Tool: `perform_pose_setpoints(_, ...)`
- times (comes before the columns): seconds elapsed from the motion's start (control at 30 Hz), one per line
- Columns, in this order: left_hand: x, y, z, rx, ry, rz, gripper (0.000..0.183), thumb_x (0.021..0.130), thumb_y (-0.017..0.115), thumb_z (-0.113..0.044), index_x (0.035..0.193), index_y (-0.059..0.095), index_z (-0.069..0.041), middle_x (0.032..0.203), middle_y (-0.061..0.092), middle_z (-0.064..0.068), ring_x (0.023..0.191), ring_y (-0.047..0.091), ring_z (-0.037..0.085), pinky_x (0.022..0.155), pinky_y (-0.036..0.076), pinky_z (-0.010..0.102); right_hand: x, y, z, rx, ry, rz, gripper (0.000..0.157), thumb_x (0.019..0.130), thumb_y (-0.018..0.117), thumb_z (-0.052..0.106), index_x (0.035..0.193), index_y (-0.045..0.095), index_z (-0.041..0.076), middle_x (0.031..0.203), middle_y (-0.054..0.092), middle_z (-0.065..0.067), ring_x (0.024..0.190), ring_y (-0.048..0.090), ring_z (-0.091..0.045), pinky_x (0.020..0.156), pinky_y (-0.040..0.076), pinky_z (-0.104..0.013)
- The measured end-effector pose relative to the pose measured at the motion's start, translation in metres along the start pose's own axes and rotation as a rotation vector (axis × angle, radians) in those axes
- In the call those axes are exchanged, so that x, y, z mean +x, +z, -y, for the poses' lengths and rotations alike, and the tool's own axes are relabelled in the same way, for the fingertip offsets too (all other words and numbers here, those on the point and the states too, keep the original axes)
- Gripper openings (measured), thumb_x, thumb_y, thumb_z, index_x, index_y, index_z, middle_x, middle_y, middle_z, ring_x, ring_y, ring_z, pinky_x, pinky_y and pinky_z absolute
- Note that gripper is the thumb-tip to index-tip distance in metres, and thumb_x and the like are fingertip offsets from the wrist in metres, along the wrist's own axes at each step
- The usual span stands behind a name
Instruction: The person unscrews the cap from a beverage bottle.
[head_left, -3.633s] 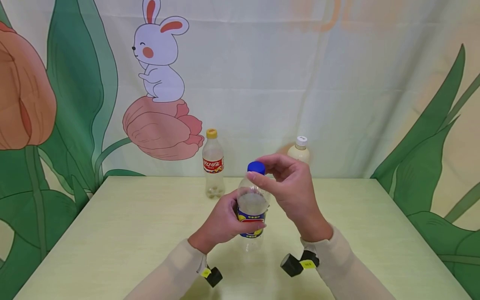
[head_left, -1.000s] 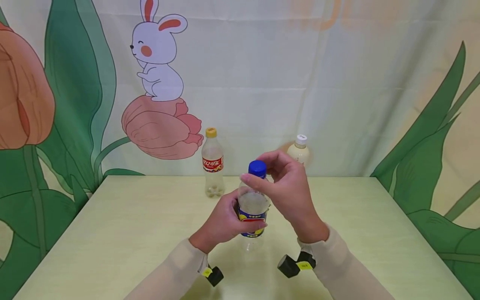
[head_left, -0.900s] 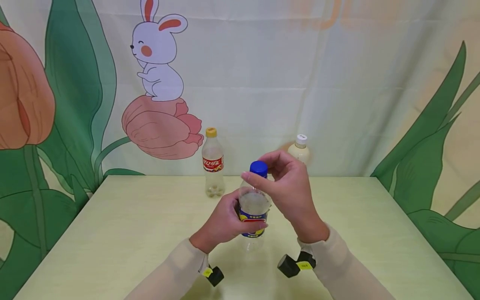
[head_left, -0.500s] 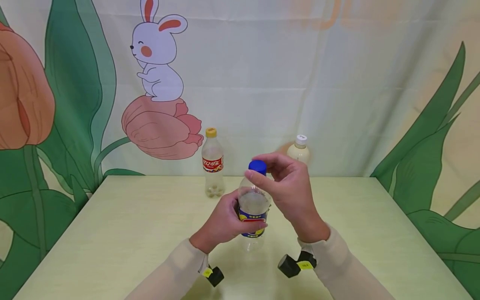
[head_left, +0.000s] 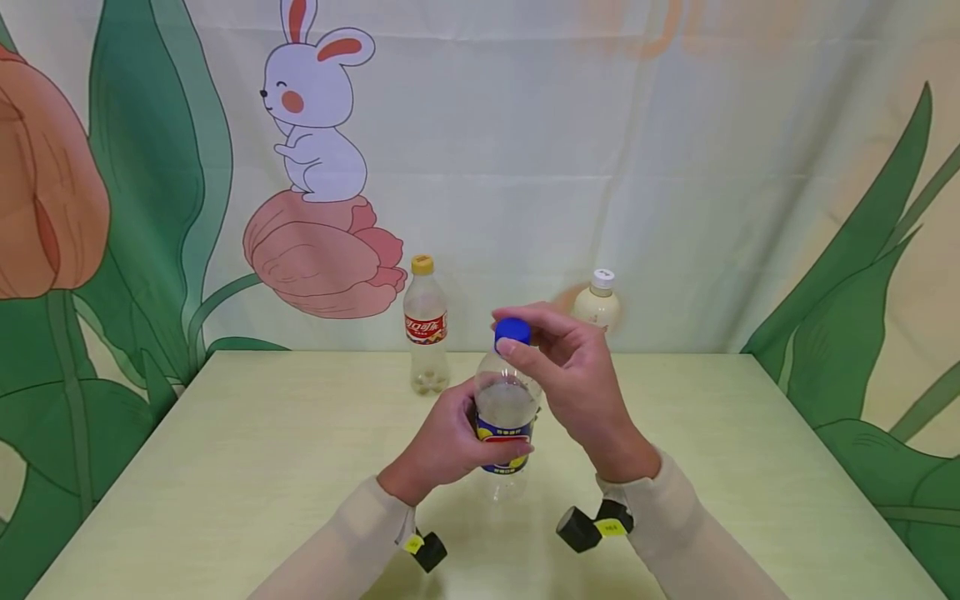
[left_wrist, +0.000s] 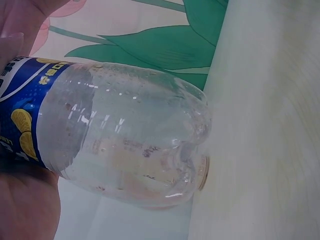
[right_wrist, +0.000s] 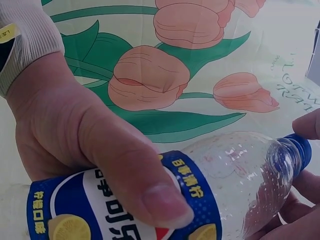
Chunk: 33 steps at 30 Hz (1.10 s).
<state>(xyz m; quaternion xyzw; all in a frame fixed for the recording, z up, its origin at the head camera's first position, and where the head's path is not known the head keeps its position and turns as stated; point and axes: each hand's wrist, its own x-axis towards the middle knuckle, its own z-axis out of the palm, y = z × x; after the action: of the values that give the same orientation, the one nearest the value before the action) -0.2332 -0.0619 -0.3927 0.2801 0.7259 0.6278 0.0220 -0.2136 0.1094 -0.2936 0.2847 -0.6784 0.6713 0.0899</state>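
Observation:
My left hand [head_left: 450, 437] grips a clear plastic soda bottle [head_left: 507, 404] round its blue label with lemon slices, thumb across the front. The bottle is held tilted, and droplets cling to its inside wall in the left wrist view. On its neck sits a blue cap [head_left: 513, 333]. My right hand [head_left: 581, 367] pinches this cap, thumb on the near side and index finger curving behind it. In the right wrist view the left thumb [right_wrist: 165, 202] lies over the label, while right fingertips [right_wrist: 309, 124] meet the blue cap [right_wrist: 300, 150] at the right edge.
Behind the left hand a clear bottle [head_left: 426, 329] with a yellow cap and red label stands on the pale table [head_left: 262, 467]. A cream-coloured bottle [head_left: 597, 304] with a white cap stands at the back, partly hidden by the right hand. A printed curtain [head_left: 675, 167] hangs behind.
The right fingers have shifted round the cap: the index finger now reaches farther behind it and the thumb has come onto its near side. The left hand and bottle stay almost in place.

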Motion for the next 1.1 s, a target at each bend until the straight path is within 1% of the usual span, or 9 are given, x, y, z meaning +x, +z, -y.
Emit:
perform_pose_setpoints(0.1, 0.0003, 0.0001, 0.0003, 0.001, 0.003, 0.001, 0.061, 0.08, 0.089, -0.016, 0.133, 0.058, -0.021, 0.124, 0.068, 0.005, 0.114, 0.066, 0.024, 0.101, 0.054, 0.045, 0.0004, -0.0004, -0.0004, 0.002, -0.001, 0.002, 0.034, 0.096, 0.068, 0.008, 0.129, 0.067, -0.002, 0.128, 0.064, -0.015, 0.113, 0.062, -0.026, 0.097, 0.055, -0.027)
perform_pose_setpoints(0.2, 0.0004, 0.0002, 0.001, 0.0, 0.0, 0.001, 0.062, 0.08, 0.089, -0.016, 0.134, 0.059, -0.022, 0.123, 0.068, 0.005, 0.114, 0.066, 0.025, 0.101, 0.053, 0.045, 0.0006, 0.0, 0.0, -0.02, 0.011, -0.021, 0.038, 0.092, 0.074, 0.009, 0.128, 0.067, 0.001, 0.125, 0.066, -0.011, 0.111, 0.064, -0.026, 0.096, 0.055, -0.027)
perform_pose_setpoints(0.37, 0.0004, 0.0006, 0.0023, -0.002, -0.013, 0.007, 0.063, 0.081, 0.088, -0.017, 0.136, 0.058, -0.023, 0.124, 0.068, 0.005, 0.114, 0.065, 0.024, 0.101, 0.053, 0.045, 0.0, 0.0021, 0.0018, -0.124, 0.035, -0.135, 0.036, 0.083, 0.086, 0.014, 0.113, 0.067, 0.008, 0.105, 0.07, -0.007, 0.095, 0.065, -0.025, 0.084, 0.056, -0.026)
perform_pose_setpoints(0.47, 0.0004, 0.001, 0.0022, -0.001, -0.013, 0.007, 0.062, 0.081, 0.088, -0.017, 0.134, 0.058, -0.023, 0.123, 0.068, 0.005, 0.114, 0.065, 0.024, 0.101, 0.053, 0.045, -0.0002, 0.003, 0.003, -0.154, 0.03, -0.188, 0.034, 0.08, 0.089, 0.013, 0.104, 0.066, 0.008, 0.096, 0.069, -0.007, 0.088, 0.065, -0.026, 0.08, 0.057, -0.027)
perform_pose_setpoints(0.53, 0.0004, 0.0014, 0.0016, -0.001, -0.01, 0.006, 0.061, 0.08, 0.088, -0.017, 0.133, 0.059, -0.023, 0.122, 0.069, 0.004, 0.113, 0.065, 0.024, 0.101, 0.053, 0.045, -0.0002, 0.0032, 0.004, -0.158, 0.026, -0.203, 0.033, 0.079, 0.089, 0.012, 0.101, 0.066, 0.008, 0.093, 0.069, -0.007, 0.085, 0.065, -0.026, 0.079, 0.058, -0.028)
perform_pose_setpoints(0.63, 0.0004, 0.0018, 0.0009, -0.002, -0.005, 0.003, 0.06, 0.08, 0.089, -0.016, 0.132, 0.06, -0.022, 0.121, 0.069, 0.005, 0.112, 0.065, 0.024, 0.1, 0.053, 0.045, -0.0001, 0.0026, 0.0049, -0.162, 0.027, -0.211, 0.03, 0.078, 0.09, 0.012, 0.1, 0.069, 0.007, 0.093, 0.07, -0.006, 0.084, 0.065, -0.025, 0.078, 0.058, -0.027)
perform_pose_setpoints(0.73, 0.0002, 0.0022, 0.0006, -0.005, 0.002, 0.001, 0.059, 0.08, 0.089, -0.015, 0.131, 0.06, -0.022, 0.121, 0.069, 0.005, 0.112, 0.065, 0.024, 0.1, 0.053, 0.046, -0.0001, 0.0015, 0.0052, -0.161, 0.028, -0.208, 0.029, 0.08, 0.088, 0.013, 0.103, 0.071, 0.007, 0.096, 0.072, -0.006, 0.087, 0.066, -0.025, 0.08, 0.057, -0.027)
perform_pose_setpoints(0.83, 0.0001, 0.0021, 0.0011, -0.007, 0.008, 0.002, 0.059, 0.08, 0.089, -0.015, 0.131, 0.06, -0.022, 0.121, 0.069, 0.005, 0.112, 0.066, 0.024, 0.1, 0.053, 0.046, -0.0001, 0.0005, 0.0052, -0.15, 0.024, -0.195, 0.028, 0.082, 0.087, 0.012, 0.106, 0.073, 0.006, 0.1, 0.074, -0.006, 0.091, 0.068, -0.025, 0.083, 0.058, -0.028)
perform_pose_setpoints(1.1, -0.0001, 0.0017, 0.0023, -0.003, 0.021, -0.007, 0.059, 0.079, 0.089, -0.014, 0.13, 0.06, -0.021, 0.12, 0.07, 0.005, 0.11, 0.067, 0.024, 0.099, 0.054, 0.047, 0.0008, -0.0006, 0.0024, -0.069, 0.0, -0.138, 0.028, 0.086, 0.082, 0.007, 0.112, 0.075, 0.002, 0.104, 0.074, -0.004, 0.095, 0.07, -0.024, 0.095, 0.059, -0.029)
